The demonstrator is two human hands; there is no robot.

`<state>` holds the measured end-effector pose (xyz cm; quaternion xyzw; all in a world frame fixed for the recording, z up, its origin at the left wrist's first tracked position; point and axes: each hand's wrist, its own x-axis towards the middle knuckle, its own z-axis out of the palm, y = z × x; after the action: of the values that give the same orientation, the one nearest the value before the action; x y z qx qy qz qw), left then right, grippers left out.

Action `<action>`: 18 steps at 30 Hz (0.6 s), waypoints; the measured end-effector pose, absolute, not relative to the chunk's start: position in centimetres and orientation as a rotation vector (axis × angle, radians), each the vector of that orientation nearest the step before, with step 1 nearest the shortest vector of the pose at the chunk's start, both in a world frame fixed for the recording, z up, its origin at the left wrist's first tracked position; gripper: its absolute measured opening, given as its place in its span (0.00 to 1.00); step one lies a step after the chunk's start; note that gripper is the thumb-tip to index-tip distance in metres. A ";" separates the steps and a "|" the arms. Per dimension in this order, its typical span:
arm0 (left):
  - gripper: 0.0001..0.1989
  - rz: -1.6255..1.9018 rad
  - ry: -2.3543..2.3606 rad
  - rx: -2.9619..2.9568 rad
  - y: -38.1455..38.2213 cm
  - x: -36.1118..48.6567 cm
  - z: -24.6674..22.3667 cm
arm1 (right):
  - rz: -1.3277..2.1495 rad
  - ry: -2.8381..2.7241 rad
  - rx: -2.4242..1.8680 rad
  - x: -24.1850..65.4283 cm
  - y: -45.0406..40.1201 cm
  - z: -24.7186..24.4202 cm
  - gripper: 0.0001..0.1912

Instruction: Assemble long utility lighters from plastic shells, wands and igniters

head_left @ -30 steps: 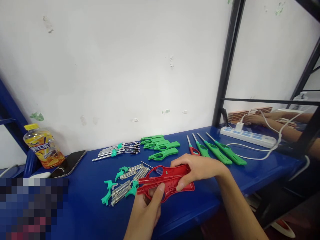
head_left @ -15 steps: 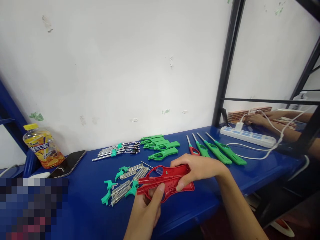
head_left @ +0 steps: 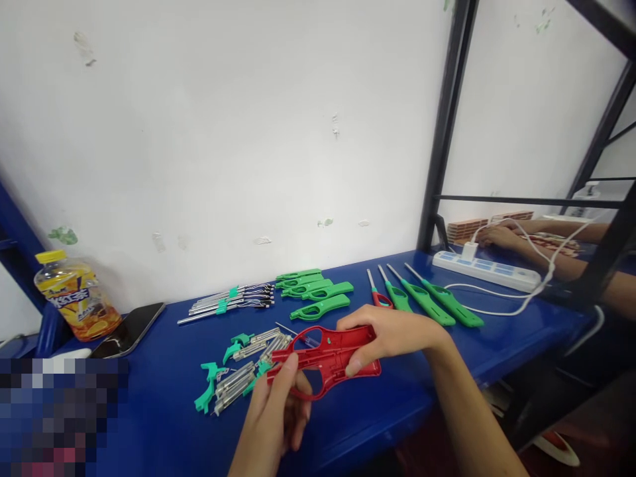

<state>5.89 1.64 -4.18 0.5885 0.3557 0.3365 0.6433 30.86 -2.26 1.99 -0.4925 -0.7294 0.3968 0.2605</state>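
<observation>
Two red plastic casing halves lie side by side, inner faces up, above the blue table. My right hand grips their wide end, thumb over the inside. My left hand pinches their narrow end near the finger loops, its thumb on top. Just left of the hands are clear tubes with metal ends and teal trigger pieces. Farther back lie several metal rods with black wires and several green casings.
At the right are several lighters with green or red handles and a white power strip with cables. A drink bottle and a phone stand at the left. Beyond the black frame, another person's hands show.
My left hand has slid left along the red halves, its thumb moving from their middle to the narrow end. My right hand keeps its hold. The view has shifted slightly.
</observation>
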 end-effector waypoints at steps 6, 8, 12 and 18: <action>0.21 0.961 0.877 1.703 2.9 2.6 -1.2 | 1.035 -2.015 -1.302 30.8 -2.3 2.3 0.19; 0.20 0.924 0.890 1.808 3.4 2.0 -0.8 | 1.004 -2.037 -1.312 30.9 -2.3 2.2 0.19; 0.22 0.734 0.881 1.919 4.4 1.4 -1.2 | 0.889 -2.061 -1.382 31.3 -2.1 2.0 0.22; 0.22 0.606 0.938 2.202 4.4 0.8 -1.7 | 0.649 -2.013 -1.536 31.6 -1.4 1.3 0.28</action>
<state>0.76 4.41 -1.66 0.8419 0.3587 0.2315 0.3300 31.57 -1.39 1.27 -0.5672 -0.7436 0.2395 0.2607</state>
